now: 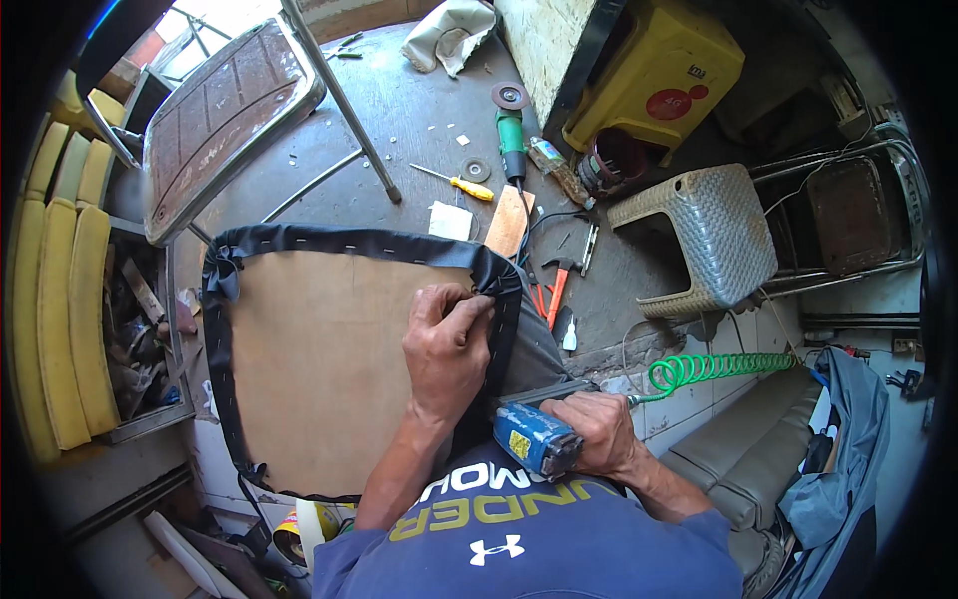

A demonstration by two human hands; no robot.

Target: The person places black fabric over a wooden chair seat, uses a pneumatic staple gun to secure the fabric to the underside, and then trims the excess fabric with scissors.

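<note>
A chair seat lies underside up across my lap, its tan board [319, 369] framed by black vinyl cover [339, 243] folded over the rim. Short staples dot the folded strip along the far and left sides. My left hand [446, 339] is closed in a pinch on the cover's gathered edge near the far right corner; the fingertips partly hide the fold. Close to my body, my right hand [597, 427] grips a blue staple gun [539, 439], just right of the seat. A green coiled air hose [718, 367] runs from behind that hand toward the right wall.
On the floor ahead lie a green angle grinder [510, 140], a yellow-handled screwdriver [469, 188] and an orange-handled hammer [559, 295]. A metal chair frame [239, 120] stands far left, near stacked yellow cushions [75, 299]. To the right are a woven plastic stool [714, 240] and yellow container [659, 80].
</note>
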